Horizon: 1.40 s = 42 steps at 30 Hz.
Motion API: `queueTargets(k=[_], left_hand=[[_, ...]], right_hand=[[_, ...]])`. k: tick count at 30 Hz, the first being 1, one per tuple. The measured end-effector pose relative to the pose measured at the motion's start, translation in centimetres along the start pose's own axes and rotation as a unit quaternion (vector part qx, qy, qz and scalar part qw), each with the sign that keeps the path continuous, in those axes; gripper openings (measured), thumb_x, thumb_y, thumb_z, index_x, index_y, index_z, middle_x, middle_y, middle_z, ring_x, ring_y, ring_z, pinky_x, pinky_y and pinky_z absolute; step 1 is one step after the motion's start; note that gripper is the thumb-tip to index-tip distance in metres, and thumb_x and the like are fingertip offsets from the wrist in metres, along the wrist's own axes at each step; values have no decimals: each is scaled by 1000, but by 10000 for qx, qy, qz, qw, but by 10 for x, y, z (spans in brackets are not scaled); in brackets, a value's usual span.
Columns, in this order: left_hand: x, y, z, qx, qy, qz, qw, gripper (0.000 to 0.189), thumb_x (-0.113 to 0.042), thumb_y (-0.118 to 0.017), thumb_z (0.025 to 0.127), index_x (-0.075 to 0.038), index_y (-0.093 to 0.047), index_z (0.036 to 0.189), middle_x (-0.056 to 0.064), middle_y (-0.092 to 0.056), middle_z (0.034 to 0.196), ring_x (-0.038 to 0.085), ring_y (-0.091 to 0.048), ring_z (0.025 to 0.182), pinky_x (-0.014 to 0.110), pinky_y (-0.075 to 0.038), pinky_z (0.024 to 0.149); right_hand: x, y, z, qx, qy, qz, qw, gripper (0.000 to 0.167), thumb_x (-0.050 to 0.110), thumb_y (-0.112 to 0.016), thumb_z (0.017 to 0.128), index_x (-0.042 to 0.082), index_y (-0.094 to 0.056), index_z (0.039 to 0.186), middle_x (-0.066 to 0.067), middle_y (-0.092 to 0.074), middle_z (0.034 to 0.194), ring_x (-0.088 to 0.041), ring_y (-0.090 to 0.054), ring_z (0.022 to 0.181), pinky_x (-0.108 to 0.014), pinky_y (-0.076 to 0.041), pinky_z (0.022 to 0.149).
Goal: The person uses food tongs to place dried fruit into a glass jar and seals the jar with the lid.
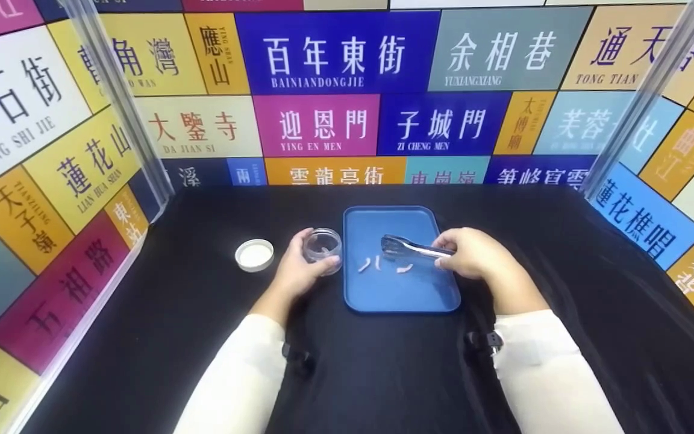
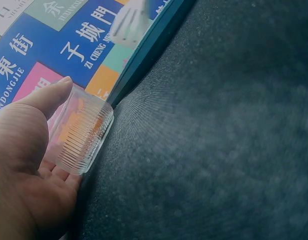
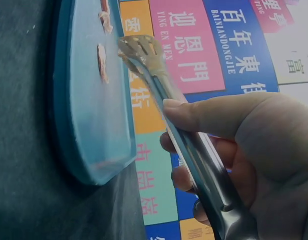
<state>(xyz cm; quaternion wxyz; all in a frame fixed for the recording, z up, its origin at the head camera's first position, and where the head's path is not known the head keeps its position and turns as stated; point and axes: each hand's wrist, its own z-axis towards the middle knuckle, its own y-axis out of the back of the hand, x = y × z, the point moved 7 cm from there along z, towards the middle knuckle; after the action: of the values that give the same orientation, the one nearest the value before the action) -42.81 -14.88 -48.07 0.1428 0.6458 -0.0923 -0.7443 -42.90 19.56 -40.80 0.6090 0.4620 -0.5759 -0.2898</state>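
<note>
My left hand (image 1: 302, 265) grips a clear ribbed jar (image 1: 323, 242) at the left side of the blue tray (image 1: 401, 295); something small and pale shows inside it. In the left wrist view, the thumb and fingers wrap around the jar (image 2: 82, 135). My right hand (image 1: 473, 252) holds metal tongs (image 1: 416, 248) over the tray, thumb on one arm and fingers on the other. The slotted tips of the tongs (image 3: 141, 47) look close together, and I see nothing between them. A few thin pale strips (image 1: 404, 269) lie on the tray below the tips.
A round white lid (image 1: 255, 255) lies on the black cloth (image 1: 202, 337) to the left of the jar. Panels printed with large characters (image 1: 335, 54) stand behind and on both sides, with clear posts (image 1: 124, 102) at the corners.
</note>
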Motion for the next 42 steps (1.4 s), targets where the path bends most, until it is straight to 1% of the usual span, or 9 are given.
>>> queueTargets(k=[8, 14, 18, 22, 26, 32, 35, 39, 42], left_hand=[[0, 0, -1, 4, 68, 93, 9999, 91, -29, -90, 86, -12, -41, 161, 15, -55, 160, 32, -55, 146, 46, -41, 128], [1, 0, -1, -2, 118, 83, 9999, 92, -30, -90, 86, -13, -41, 161, 14, -55, 160, 32, -56, 146, 46, -42, 127], [1, 0, -1, -5, 128, 75, 9999, 92, -30, -91, 86, -13, -41, 161, 14, -55, 160, 32, -56, 146, 46, -42, 127], [1, 0, -1, 1, 145, 40, 9999, 92, -30, -91, 86, -13, -40, 162, 14, -55, 161, 32, -56, 146, 45, -42, 127], [1, 0, -1, 11, 155, 0, 9999, 92, -30, -91, 86, -13, -40, 162, 14, -54, 161, 32, -57, 146, 45, -42, 127], [1, 0, -1, 11, 143, 16, 9999, 93, -31, -91, 86, -14, -40, 162, 14, -55, 161, 31, -57, 144, 45, -43, 127], [2, 1, 0, -30, 81, 82, 9999, 93, -31, -91, 86, -12, -41, 161, 15, -56, 159, 32, -57, 144, 46, -42, 127], [2, 1, 2, -56, 36, 123, 9999, 94, -31, -91, 85, -11, -41, 161, 16, -57, 158, 32, -56, 144, 46, -40, 127], [2, 1, 2, -37, 73, 102, 9999, 95, -31, -92, 84, -12, -41, 162, 15, -56, 158, 31, -56, 145, 45, -40, 128]], right_hand=[[16, 2, -2, -410, 144, 115, 9990, 32, 25, -75, 98, 16, -75, 129, -13, -77, 124, -33, -69, 110, -59, -54, 104], [28, 0, -2, -647, 380, 1, 9972, 32, 27, -75, 98, 16, -75, 129, -12, -76, 127, -34, -68, 116, -60, -52, 108], [34, -1, -3, -740, 452, -34, 9962, 34, 28, -75, 99, 17, -74, 131, -12, -75, 132, -35, -68, 124, -61, -51, 112], [43, -2, -5, -837, 471, 31, 9954, 35, 29, -75, 99, 18, -74, 132, -11, -74, 135, -35, -66, 129, -61, -50, 114], [54, -6, -6, -1018, 560, 119, 9932, 33, 29, -76, 99, 21, -75, 131, -9, -74, 135, -33, -66, 129, -58, -50, 114], [74, -13, -9, -1299, 845, 162, 9878, 34, 30, -77, 99, 23, -75, 132, -6, -73, 136, -30, -67, 130, -54, -51, 113], [81, -16, -10, -1406, 956, 185, 9853, 35, 31, -77, 99, 24, -74, 133, -5, -73, 137, -29, -68, 129, -52, -53, 111], [86, -22, -11, -1487, 963, 262, 9838, 35, 31, -78, 99, 26, -74, 133, -4, -73, 135, -27, -69, 124, -49, -55, 107], [91, -25, -11, -1560, 996, 300, 9823, 33, 30, -78, 99, 26, -75, 132, -3, -74, 133, -27, -69, 124, -50, -55, 109]])
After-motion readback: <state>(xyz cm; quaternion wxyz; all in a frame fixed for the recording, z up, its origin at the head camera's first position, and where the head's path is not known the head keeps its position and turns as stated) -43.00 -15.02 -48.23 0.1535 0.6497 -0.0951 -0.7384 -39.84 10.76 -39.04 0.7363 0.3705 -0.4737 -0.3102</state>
